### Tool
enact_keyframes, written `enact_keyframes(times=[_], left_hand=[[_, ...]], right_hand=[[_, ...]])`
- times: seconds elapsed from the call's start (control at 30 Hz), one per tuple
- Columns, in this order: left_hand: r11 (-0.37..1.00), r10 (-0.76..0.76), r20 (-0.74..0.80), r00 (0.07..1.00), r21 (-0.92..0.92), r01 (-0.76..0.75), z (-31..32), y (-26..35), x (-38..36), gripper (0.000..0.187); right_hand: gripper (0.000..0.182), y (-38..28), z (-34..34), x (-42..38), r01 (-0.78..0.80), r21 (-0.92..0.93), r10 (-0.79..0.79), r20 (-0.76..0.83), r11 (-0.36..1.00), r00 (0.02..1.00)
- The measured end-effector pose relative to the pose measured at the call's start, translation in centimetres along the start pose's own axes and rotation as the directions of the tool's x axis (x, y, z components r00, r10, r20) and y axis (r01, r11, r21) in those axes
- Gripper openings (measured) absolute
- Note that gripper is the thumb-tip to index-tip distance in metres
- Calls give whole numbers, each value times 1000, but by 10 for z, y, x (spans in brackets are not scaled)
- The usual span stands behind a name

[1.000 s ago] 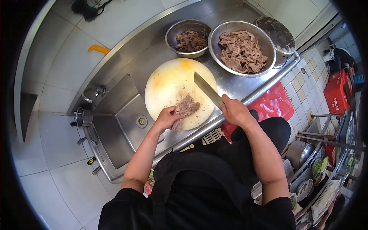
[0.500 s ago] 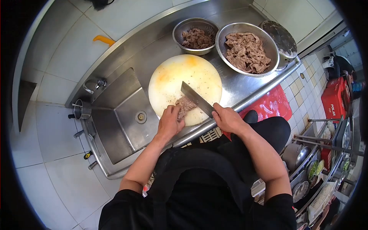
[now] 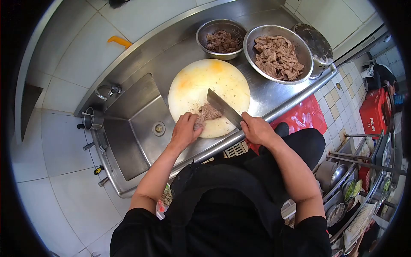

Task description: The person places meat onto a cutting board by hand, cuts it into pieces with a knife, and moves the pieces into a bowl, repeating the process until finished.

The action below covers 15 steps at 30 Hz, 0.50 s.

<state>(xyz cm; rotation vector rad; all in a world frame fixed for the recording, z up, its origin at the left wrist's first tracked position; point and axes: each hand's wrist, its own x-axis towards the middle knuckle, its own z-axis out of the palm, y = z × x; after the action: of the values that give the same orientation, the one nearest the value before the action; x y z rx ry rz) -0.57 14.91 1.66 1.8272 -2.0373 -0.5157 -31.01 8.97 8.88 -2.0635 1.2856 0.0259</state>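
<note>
A round, yellow-stained cutting board (image 3: 192, 83) lies on the steel counter. Brown cooked meat (image 3: 211, 112) sits in a small heap near its front part. My right hand (image 3: 257, 129) is closed around the handle of a cleaver (image 3: 224, 108), whose blade slants across the board along the heap's right side. At the board's front left edge my left hand (image 3: 185, 129) has its fingers curled on a piece of the meat, part of which shows by the fingertips. Behind the board stand a colander (image 3: 222, 54) with darker meat and a larger steel bowl (image 3: 309, 70) piled with meat.
To the left is a steel sink (image 3: 128, 141) with a faucet (image 3: 108, 91) and a small metal pot (image 3: 93, 120). An orange handle (image 3: 119, 41) rests at the wall. A round lidded pot (image 3: 314, 43) stands beyond the large bowl. Shelves with pans (image 3: 332, 173) are on the right.
My left hand has shifted slightly left with some meat, apart from the main heap. The cleaver has moved a little to the right. The whole view has shifted slightly.
</note>
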Motion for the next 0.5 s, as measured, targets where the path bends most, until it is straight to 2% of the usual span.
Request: enact_keyframes(times=[0.07,0.1,0.13,0.23,0.27,0.3,0.37,0.5], left_hand=[[999,-47,-2,999,-28,46,1,-2,7,40],[936,-284,60,957,-200,290,-8,5,13,40],[786,-490,158,857,-345,513,-13,8,18,39],[716,-530,158,833,-444,539,12,-17,22,38],[823,-477,116,871,-289,489,14,-19,19,36],[823,-476,115,872,-290,488,16,-19,16,36],[961,-266,-68,962,-100,259,21,-20,9,29],[897,-372,38,927,-243,370,7,0,9,36]], right_hand=[[25,1,-1,-1,-16,-2,16,-4,1000,1000],[25,3,-1,-1,-17,-23,16,-20,1000,1000],[24,4,-1,0,-16,-43,14,-37,999,999],[24,2,-11,-3,-71,-63,66,-71,996,995],[24,0,-14,-4,-70,-63,66,-71,996,995],[23,-2,-17,-5,-81,-76,75,-71,994,995],[23,-5,-16,-8,-92,-89,86,-73,992,994],[22,-31,3,-10,-39,-52,36,-58,998,998]])
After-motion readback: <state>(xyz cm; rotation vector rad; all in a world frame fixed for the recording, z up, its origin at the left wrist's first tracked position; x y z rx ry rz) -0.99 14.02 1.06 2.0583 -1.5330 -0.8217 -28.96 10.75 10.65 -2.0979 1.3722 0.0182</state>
